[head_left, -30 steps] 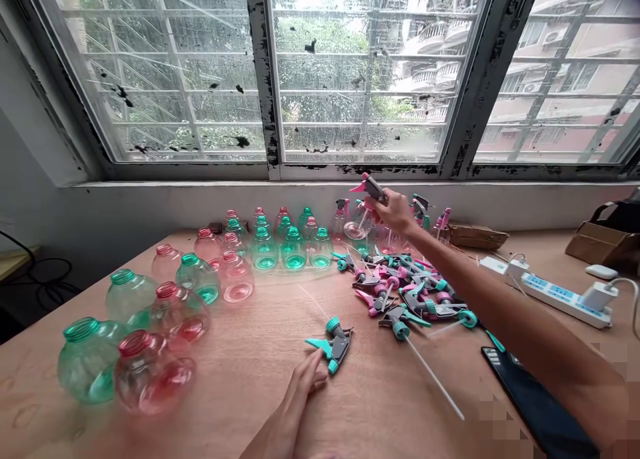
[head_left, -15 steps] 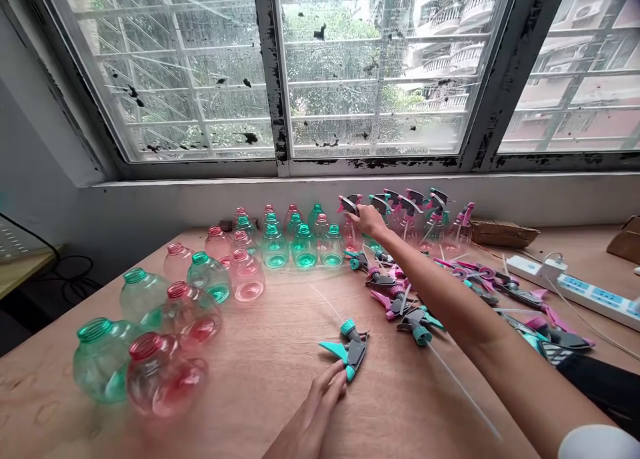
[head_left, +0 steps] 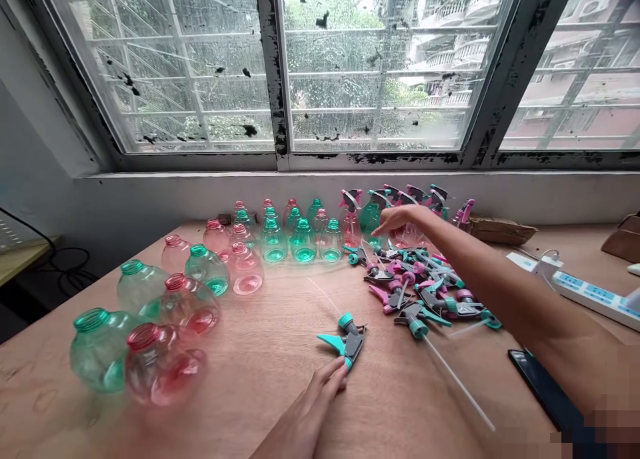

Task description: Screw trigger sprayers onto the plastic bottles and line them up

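Note:
My left hand (head_left: 323, 385) rests on the table with its fingertips closed on the teal end of a grey-and-teal trigger spray head (head_left: 353, 342). A thin clear tube runs from that head's collar toward the back. My right hand (head_left: 397, 220) is held out over the heap of spray heads (head_left: 425, 282), in front of the green spray bottle (head_left: 370, 215). Its fingers point down and left, with nothing visible in them. Just to its left stands a pink spray bottle (head_left: 351, 229) with its spray head on. Several other bottles with heads on are partly hidden behind my right hand.
Several open pink and green bottles (head_left: 275, 242) stand along the back and left of the wooden table (head_left: 280, 352). At the right are a power strip (head_left: 590, 295), a black phone (head_left: 545, 385) and a brown cardboard piece (head_left: 503, 232). A windowed wall borders the back.
My right hand has let go of the pink spray bottle's head and moved right and slightly down. My left hand stays at the spray head, its fingertips now closer around the end.

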A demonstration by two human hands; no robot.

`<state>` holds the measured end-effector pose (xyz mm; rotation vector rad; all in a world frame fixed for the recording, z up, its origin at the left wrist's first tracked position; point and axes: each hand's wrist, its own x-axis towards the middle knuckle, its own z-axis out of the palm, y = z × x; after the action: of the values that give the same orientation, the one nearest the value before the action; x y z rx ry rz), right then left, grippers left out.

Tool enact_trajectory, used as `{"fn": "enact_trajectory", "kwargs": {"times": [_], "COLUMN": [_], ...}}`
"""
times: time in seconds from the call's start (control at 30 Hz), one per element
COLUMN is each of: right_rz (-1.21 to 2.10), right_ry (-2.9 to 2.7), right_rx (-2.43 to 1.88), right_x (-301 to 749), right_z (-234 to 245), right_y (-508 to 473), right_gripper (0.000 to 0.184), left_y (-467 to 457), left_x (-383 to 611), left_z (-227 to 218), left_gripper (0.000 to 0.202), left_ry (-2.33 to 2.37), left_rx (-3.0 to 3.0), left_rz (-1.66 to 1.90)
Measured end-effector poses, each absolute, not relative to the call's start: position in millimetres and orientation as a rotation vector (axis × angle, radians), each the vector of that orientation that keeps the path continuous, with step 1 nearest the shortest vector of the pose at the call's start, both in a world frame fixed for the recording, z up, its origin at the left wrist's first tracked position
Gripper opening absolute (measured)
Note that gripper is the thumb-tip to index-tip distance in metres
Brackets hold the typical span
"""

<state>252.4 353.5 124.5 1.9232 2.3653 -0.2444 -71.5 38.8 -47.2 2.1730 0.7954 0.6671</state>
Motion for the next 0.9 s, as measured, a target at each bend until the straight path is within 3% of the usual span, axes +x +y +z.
{"fn": "enact_trajectory", "kwargs": {"times": [0.07,0.23,0.53,0.9], "right_rz": [-0.299,-0.272,-0.269,-0.388], "right_ry": [2.260,2.150,2.142,2.137], "right_rx": [1.887,1.895,2.005,2.031], "right_x": [249,237,233,255], "right_z": [107,76,66,124], "right_y": [344,334,330,325], "right_gripper": [0.027,0.028,0.029,0.026], "left_y": [38,28,21,22], "left_x": [-72,-73,-70,-72], "left_z": [-44,-18,3,-2], "left_gripper": [0.099,0.083,0.079,0.079], "left_ry": [0.760,0.785,0.786,0.804], "left_rx": [2.212,2.158,2.106,2.142], "left_rz": [0.658,0.599,0.623,0.614]}}
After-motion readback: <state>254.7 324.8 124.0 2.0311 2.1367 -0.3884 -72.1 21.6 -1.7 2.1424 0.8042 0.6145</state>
